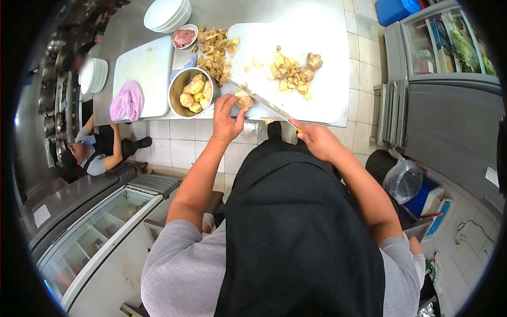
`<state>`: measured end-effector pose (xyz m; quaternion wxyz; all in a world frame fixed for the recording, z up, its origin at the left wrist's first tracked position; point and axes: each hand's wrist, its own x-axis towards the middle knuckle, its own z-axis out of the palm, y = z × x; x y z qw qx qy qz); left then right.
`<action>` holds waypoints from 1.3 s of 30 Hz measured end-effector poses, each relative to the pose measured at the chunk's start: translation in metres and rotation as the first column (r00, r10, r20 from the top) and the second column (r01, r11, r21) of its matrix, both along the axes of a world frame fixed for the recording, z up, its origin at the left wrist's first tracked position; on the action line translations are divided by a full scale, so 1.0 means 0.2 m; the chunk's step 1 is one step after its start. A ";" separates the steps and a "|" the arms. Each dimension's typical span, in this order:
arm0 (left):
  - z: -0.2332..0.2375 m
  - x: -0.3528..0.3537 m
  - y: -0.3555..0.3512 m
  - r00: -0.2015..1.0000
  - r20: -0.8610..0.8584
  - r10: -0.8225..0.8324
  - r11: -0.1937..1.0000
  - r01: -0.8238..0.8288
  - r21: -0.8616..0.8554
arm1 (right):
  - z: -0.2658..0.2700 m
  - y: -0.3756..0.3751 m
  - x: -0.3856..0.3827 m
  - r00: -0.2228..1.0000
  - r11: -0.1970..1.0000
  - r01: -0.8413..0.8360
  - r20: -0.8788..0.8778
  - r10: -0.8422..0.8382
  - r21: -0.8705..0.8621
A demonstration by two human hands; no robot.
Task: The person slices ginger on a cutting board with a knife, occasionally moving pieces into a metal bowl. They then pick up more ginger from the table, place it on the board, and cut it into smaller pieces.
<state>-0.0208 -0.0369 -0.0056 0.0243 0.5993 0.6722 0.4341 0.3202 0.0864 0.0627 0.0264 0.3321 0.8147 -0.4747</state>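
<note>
Steel and white tile surround a counter (296,9) where a person's left hand (228,124) curls its fingers to pinch a knobbly chunk (244,101) (ginger, by its look) at the near left side of a white cutting board (319,105). The chunk sits just right of those fingers, the nearer hand. Right fingers wrap the handle of a long knife (270,108), its blade slanting forward and left past the chunk's far side; contact cannot be told. Peeled pieces (198,86) crowd a metal bowl (176,87).

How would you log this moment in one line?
left hand: holds root | right hand: holds knife | bowl: peeled pieces inside | board under knife: scraps
</note>
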 end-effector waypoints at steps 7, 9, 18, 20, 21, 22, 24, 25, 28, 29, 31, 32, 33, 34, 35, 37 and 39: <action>0.04 0.08 0.10 0.994 0.086 0.068 0.998 -0.066 -0.024 | 0.00 0.04 0.06 0.918 0.605 0.343 0.121 -0.378 -0.718; 0.04 0.08 0.16 0.989 0.115 0.091 0.996 -0.091 -0.005 | 0.01 0.03 0.07 0.888 0.560 0.383 0.126 -0.442 -0.735; 0.04 0.07 0.28 0.994 0.069 0.079 0.997 -0.077 -0.022 | 0.19 -0.07 0.16 0.968 0.969 0.224 -0.138 -0.209 0.104; 0.03 0.09 0.29 0.991 0.052 0.124 0.992 -0.123 -0.021 | 0.33 -0.08 0.17 0.985 0.980 0.139 0.078 -0.151 0.141; 0.03 0.09 0.29 0.991 0.052 0.125 0.992 -0.124 -0.027 | 0.36 -0.08 0.17 0.985 0.981 0.138 0.080 -0.150 0.135; 0.03 0.10 0.29 0.991 0.034 0.132 0.991 -0.132 -0.023 | 0.37 -0.08 0.18 0.985 0.980 0.118 0.102 -0.136 0.162; 0.03 0.11 0.29 0.989 0.015 0.145 0.989 -0.145 -0.024 | 0.37 -0.10 0.21 0.985 0.979 0.092 0.124 -0.116 0.182; 0.02 0.11 0.30 0.988 0.016 0.155 0.988 -0.155 -0.028 | 0.36 -0.10 0.22 0.986 0.977 0.094 0.118 -0.118 0.191; 0.00 0.11 0.30 0.985 0.024 0.169 0.985 -0.168 -0.041 | 0.35 -0.10 0.24 0.988 0.974 0.091 0.101 -0.113 0.206; -0.01 0.10 0.29 0.986 0.036 0.166 0.985 -0.164 -0.050 | 0.36 -0.10 0.24 0.989 0.973 0.090 0.094 -0.112 0.214; -0.01 0.10 0.29 0.986 0.017 0.163 0.986 -0.162 -0.038 | 0.38 -0.10 0.24 0.988 0.972 0.082 0.108 -0.107 0.218; -0.01 0.10 0.30 0.988 -0.001 0.158 0.987 -0.158 -0.029 | 0.39 -0.10 0.24 0.987 0.972 0.075 0.123 -0.105 0.221; -0.01 0.10 0.30 0.988 -0.002 0.157 0.987 -0.157 -0.027 | 0.39 -0.10 0.24 0.987 0.972 0.076 0.122 -0.105 0.223; -0.02 0.10 0.30 0.986 -0.013 0.168 0.985 -0.169 -0.039 | 0.39 -0.10 0.24 0.988 0.971 0.070 0.120 -0.099 0.227; -0.02 0.11 0.30 0.984 -0.024 0.178 0.983 -0.179 -0.051 | 0.39 -0.10 0.25 0.988 0.971 0.065 0.119 -0.094 0.231; -0.01 0.12 0.29 0.982 -0.038 0.184 0.981 -0.186 -0.057 | 0.38 -0.09 0.25 0.989 0.971 0.054 0.122 -0.084 0.234; 0.00 0.13 0.29 0.981 -0.047 0.187 0.980 -0.190 -0.062 | 0.38 -0.08 0.26 0.988 0.970 0.045 0.131 -0.077 0.237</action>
